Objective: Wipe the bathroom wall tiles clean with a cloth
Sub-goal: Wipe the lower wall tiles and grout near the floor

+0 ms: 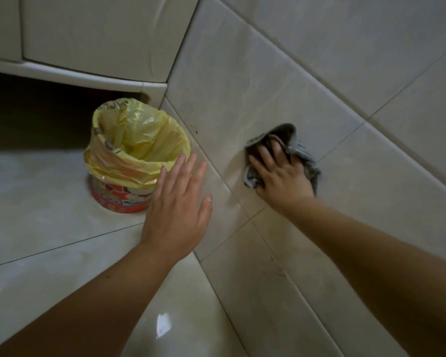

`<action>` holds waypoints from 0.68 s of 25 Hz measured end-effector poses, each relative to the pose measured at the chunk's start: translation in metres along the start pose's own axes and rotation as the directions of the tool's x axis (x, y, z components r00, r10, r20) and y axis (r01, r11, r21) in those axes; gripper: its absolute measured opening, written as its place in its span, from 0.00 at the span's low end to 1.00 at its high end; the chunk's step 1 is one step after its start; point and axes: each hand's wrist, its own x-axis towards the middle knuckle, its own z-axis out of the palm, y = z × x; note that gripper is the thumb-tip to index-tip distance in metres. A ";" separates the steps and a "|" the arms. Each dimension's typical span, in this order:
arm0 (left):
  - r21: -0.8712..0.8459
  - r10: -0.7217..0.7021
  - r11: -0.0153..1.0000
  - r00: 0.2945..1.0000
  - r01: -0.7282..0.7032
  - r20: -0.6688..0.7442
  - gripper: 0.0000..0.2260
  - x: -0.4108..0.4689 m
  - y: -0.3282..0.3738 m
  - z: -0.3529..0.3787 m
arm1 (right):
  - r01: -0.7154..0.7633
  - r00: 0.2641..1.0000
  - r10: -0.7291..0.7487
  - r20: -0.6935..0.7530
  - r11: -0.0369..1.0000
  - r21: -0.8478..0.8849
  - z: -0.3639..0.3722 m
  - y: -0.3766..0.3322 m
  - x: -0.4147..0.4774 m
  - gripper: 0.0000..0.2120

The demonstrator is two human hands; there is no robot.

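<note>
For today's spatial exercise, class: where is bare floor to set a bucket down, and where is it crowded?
Free: floor left of the bin, and floor between left arm and wall. Crowded: the corner where bin, left hand and the right hand pressing the cloth gather.

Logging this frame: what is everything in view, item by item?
wall tiles: several, beige, right side
floor tiles: several, pale glossy, left and bottom
cabinet: one, off-white, top left
bin: one, red patterned, on the floor by the wall
bin bag: one, yellow, lining the bin
cloth: one, grey, on a wall tile
left hand: one, fingers straight, beside the bin
right hand: one, pressing the cloth to the wall
</note>
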 end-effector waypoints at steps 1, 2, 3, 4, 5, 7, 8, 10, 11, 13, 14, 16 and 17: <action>0.007 0.008 1.000 1.000 -0.008 0.009 0.27 -0.002 0.001 0.002 | 0.006 1.000 -0.007 0.025 1.000 0.029 0.007 -0.011 0.005 0.34; 0.011 0.016 1.000 1.000 -0.016 0.014 0.27 -0.003 0.002 0.004 | 0.026 0.999 -0.027 0.037 0.999 0.027 0.019 -0.021 0.000 0.35; 0.014 0.025 1.000 1.000 -0.025 0.016 0.27 -0.004 0.003 0.005 | 0.084 0.994 -0.085 0.067 0.996 0.010 0.033 -0.030 -0.014 0.34; 0.016 0.032 0.999 0.999 -0.032 0.016 0.27 -0.004 0.003 0.006 | 0.142 0.985 -0.142 0.101 0.990 0.002 0.044 -0.035 -0.035 0.32; 0.015 0.035 0.999 0.999 -0.035 0.015 0.27 -0.004 0.004 0.007 | 0.198 0.969 -0.198 0.146 0.980 0.017 0.052 -0.037 -0.059 0.31; 0.007 0.027 1.000 1.000 -0.027 0.009 0.27 -0.004 0.004 0.008 | 0.269 0.954 -0.276 0.117 0.960 0.075 0.053 -0.030 -0.100 0.31; 0.001 0.020 1.000 1.000 -0.020 0.003 0.27 -0.002 0.004 0.008 | 0.262 0.960 -0.269 0.076 0.960 0.096 0.045 -0.019 -0.107 0.30; -0.020 0.007 1.000 1.000 -0.007 -0.014 0.27 0.004 0.008 0.010 | 0.177 0.984 -0.177 -0.009 0.983 0.039 0.016 0.014 -0.089 0.30; -0.037 -0.006 0.999 1.000 0.005 -0.022 0.27 0.007 0.009 0.010 | 0.093 0.993 -0.095 -0.069 0.995 -0.029 -0.005 0.032 -0.069 0.30; -0.066 -0.035 0.997 0.999 0.033 -0.029 0.27 0.014 0.011 0.010 | -0.126 0.979 0.101 -0.179 0.983 -0.135 -0.045 0.063 -0.019 0.31; -0.075 -0.045 0.996 0.998 0.043 -0.031 0.27 0.017 0.011 0.010 | -0.196 0.965 0.163 -0.205 0.969 -0.150 -0.061 0.072 0.005 0.31; -0.079 -0.057 0.995 0.998 0.054 -0.026 0.28 0.020 0.006 0.012 | -0.242 0.953 0.211 -0.215 0.962 -0.129 -0.077 0.077 0.046 0.32; -0.072 -0.058 0.996 0.998 0.057 -0.017 0.28 0.020 0.003 0.013 | -0.241 0.954 0.214 -0.209 0.963 -0.117 -0.076 0.074 0.062 0.32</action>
